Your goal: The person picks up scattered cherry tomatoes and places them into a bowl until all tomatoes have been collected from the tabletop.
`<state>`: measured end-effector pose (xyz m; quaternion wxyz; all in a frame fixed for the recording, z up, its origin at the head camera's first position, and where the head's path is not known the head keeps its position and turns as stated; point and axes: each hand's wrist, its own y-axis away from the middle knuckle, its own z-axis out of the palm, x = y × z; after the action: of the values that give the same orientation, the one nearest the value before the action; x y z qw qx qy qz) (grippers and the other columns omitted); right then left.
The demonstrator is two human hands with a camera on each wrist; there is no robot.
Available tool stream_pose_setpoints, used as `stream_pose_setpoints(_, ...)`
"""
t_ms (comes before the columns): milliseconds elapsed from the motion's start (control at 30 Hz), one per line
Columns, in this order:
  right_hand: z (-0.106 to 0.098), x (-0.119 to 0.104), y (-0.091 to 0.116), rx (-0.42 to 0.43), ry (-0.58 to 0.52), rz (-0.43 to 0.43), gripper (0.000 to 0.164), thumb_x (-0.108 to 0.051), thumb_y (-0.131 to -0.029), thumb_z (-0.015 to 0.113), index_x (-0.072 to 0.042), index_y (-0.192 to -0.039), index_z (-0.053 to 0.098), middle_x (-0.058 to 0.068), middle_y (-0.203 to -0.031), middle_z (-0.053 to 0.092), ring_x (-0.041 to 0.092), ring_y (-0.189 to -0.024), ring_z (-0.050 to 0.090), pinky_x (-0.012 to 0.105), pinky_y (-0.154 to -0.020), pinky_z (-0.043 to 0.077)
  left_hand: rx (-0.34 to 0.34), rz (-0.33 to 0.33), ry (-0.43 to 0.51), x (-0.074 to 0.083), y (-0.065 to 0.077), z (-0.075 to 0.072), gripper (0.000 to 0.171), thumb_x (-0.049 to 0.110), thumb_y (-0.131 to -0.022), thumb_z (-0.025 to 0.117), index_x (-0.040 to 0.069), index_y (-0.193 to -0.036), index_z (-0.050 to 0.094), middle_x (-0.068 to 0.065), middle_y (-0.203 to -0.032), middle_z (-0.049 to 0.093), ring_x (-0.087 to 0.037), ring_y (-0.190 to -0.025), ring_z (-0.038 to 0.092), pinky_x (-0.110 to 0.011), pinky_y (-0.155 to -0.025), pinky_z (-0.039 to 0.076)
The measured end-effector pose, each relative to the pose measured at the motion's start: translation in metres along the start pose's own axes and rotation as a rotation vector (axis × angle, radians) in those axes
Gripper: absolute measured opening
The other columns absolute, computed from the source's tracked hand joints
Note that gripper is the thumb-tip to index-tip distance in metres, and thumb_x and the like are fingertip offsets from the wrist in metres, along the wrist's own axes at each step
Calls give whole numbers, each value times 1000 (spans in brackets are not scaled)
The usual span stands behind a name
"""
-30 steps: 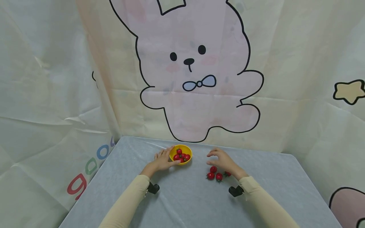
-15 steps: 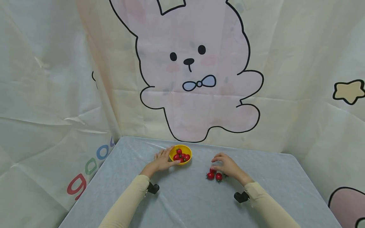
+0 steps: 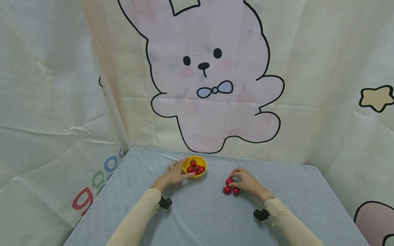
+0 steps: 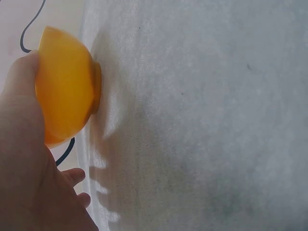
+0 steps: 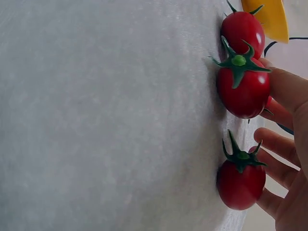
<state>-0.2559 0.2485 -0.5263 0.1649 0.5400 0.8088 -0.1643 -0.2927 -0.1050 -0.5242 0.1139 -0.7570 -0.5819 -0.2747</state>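
A yellow bowl (image 3: 205,169) with several red cherry tomatoes (image 3: 201,169) inside stands near the table's far edge. My left hand (image 3: 176,173) holds its left side, the thumb at the near rim and the index finger farther back. In the left wrist view, the bowl's outer wall (image 4: 67,86) is seen side-on against the thumb. To the right, my right hand (image 3: 248,181) pinches a cherry tomato (image 3: 229,181) between thumb and fingers. Two others (image 3: 227,190) lie just in front. The right wrist view shows another tomato (image 5: 240,185) under the palm, hidden from the head view.
A grey-blue cloth covers the table (image 3: 203,218). Behind it hangs a pale curtain with a cartoon animal (image 3: 212,116). A black wrist camera (image 3: 261,215) sits under the right sleeve, another (image 3: 165,203) under the left.
My right hand has come down and slightly towards me onto the loose tomatoes, and its fingers have closed about the back one. The left hand and bowl have stayed put.
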Motion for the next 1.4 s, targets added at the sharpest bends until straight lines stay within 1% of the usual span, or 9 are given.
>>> stream_pose_setpoints(300,3,-3,-3,13,42,-2,32,-39,-83,78,-14,-103,75,5,-113,65,24,-108,59,48,-97,50,-5,5,-10,-1,0,0,97,75,-84,55,31,-159,13,-12,-165,23,-42,-153,14,-69,-119,6)
stream_pose_setpoints(500,5,-5,-5,23,59,-7,31,-39,-83,79,-14,-100,76,5,-111,65,24,-106,60,47,-96,51,-2,26,-22,-1,-1,1,97,75,-85,53,28,-159,12,-11,-165,23,-42,-152,15,-69,-119,7)
stream_pose_setpoints(867,7,-6,-6,28,41,6,29,-37,-84,78,-12,-99,77,6,-112,65,24,-107,60,47,-96,51,1,21,-12,0,0,1,95,73,-85,54,29,-159,14,-10,-165,24,-42,-152,15,-69,-119,7)
stream_pose_setpoints(1067,8,-5,-6,38,35,-2,26,-37,-84,77,-13,-95,77,6,-113,65,24,-108,60,48,-96,51,3,18,-21,-1,-1,2,96,75,-85,53,30,-159,13,-8,-165,24,-41,-152,15,-69,-118,9)
stream_pose_setpoints(1233,10,-6,-6,39,33,-11,24,-35,-85,77,-13,-94,77,6,-112,66,25,-108,59,48,-96,50,-3,10,-20,-3,-2,3,97,76,-84,53,30,-159,13,-9,-165,24,-42,-152,16,-69,-118,9)
stream_pose_setpoints(1400,11,-7,-5,54,28,-8,24,-34,-84,78,-12,-94,77,5,-110,65,24,-105,59,47,-95,50,-8,13,1,-3,-3,2,97,75,-85,53,28,-159,13,-12,-164,25,-43,-151,16,-69,-118,8)
